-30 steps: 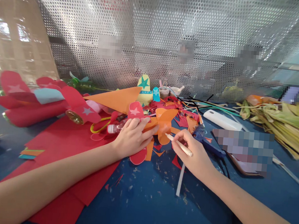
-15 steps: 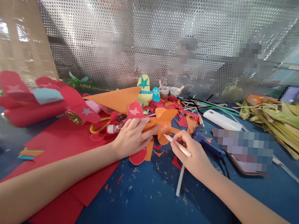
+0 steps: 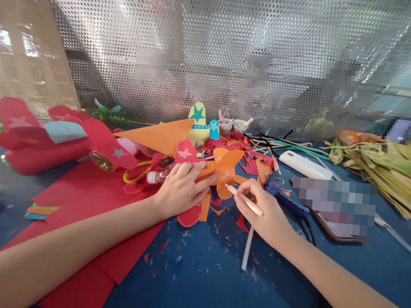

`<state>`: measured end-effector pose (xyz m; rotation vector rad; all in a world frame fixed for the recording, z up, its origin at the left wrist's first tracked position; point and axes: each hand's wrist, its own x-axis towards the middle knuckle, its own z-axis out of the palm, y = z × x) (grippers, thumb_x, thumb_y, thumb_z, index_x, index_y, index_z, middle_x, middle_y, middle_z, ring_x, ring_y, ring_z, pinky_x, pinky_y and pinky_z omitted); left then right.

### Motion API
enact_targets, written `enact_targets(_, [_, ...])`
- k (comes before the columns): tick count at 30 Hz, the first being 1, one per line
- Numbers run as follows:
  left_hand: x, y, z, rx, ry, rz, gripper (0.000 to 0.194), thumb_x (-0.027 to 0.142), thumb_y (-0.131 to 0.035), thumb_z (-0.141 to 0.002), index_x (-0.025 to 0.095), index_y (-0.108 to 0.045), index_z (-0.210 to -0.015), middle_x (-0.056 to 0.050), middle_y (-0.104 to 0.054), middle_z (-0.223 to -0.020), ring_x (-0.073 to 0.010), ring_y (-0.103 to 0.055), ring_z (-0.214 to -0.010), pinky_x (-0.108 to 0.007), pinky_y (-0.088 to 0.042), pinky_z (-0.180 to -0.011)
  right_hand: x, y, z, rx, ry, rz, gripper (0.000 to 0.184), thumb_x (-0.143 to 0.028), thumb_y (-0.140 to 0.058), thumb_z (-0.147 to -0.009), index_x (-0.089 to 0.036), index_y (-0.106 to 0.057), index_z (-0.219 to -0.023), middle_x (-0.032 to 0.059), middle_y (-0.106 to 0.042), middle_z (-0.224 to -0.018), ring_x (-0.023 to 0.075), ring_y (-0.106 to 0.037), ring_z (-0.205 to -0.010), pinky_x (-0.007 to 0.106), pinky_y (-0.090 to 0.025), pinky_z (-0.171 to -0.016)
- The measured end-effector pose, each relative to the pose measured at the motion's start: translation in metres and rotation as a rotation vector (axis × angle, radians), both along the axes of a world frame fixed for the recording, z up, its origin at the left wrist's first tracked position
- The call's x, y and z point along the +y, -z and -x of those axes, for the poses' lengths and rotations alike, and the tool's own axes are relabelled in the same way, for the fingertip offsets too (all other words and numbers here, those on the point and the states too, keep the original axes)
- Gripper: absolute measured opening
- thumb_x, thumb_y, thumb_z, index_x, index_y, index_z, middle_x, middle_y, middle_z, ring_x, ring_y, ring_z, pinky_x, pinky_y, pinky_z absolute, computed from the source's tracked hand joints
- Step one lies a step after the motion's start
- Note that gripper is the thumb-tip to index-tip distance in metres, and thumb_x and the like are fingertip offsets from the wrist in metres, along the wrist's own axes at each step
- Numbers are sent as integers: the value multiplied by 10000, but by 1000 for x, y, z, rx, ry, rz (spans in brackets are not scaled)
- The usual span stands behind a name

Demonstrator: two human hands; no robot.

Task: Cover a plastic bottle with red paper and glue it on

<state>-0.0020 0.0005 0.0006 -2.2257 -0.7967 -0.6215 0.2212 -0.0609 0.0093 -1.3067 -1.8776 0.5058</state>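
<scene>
The orange paper shape [image 3: 226, 168] sits near the middle of the bench [image 3: 187, 277], upright just right of the left hand [image 3: 180, 190], with paper scraps [image 3: 250, 167] behind it. That hand lies over the bottle [image 3: 157, 176], fingers a little spread; whether they close round it I cannot tell. The right hand [image 3: 261, 211] pinches a white pen-like stick [image 3: 249, 202], its tip at the shape's lower lobe. Good control here means light strokes — thin paper would likely buckle under a hard push — and a short, slanted grip near the tip, as now. The left fingers should brace close to the shape without creasing it, and the right wrist wants to clear the blue tool [image 3: 289, 199] just beyond.
</scene>
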Motion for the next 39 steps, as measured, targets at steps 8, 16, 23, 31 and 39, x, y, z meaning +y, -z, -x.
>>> enact_targets(8, [0, -1, 0, 7, -6, -4, 332, 348, -538, -903, 311, -648, -1214, -130, -621, -1197, -266, -485, -856, -381, -454, -729, 1, 1, 0, -14, -7, 8, 110, -334, -477, -871, -245, -435, -821, -41, -548, -647, 125, -525, -528, 247, -408, -515])
enact_targets(16, [0, -1, 0, 2, 0, 6, 337, 346, -527, -909, 309, -638, -1226, -133, -612, -1206, -261, -486, -863, -382, -448, -739, 0, 2, -1, -10, -11, 21, 111, -337, -477, -870, -241, -440, -828, -44, -540, -654, 122, -520, -527, 254, -406, -525])
enact_targets(23, [-1, -2, -1, 1, 5, 1, 331, 338, -526, -909, 305, -646, -1216, -132, -619, -1190, -261, -489, -863, -377, -448, -736, -1, 1, 0, -16, -13, 14, 118, -344, -473, -871, -242, -436, -823, -38, -564, -659, 119, -526, -527, 249, -407, -522])
enact_targets(31, [-1, -2, 0, 5, -1, 2, 339, 338, -519, -912, 305, -636, -1228, -133, -614, -1200, -260, -494, -868, -378, -450, -736, -1, 1, 0, -13, -19, 22, 109, -336, -476, -871, -244, -438, -827, -32, -576, -666, 125, -533, -535, 255, -411, -525])
enact_targets(39, [-1, -2, 0, 8, -7, 35, 338, 341, -514, -916, 308, -634, -1229, -137, -604, -1220, -267, -495, -885, -388, -448, -746, 0, 0, 0, -22, -14, 27, 106, -334, -471, -869, -245, -433, -825, -36, -564, -653, 131, -532, -537, 260, -409, -530])
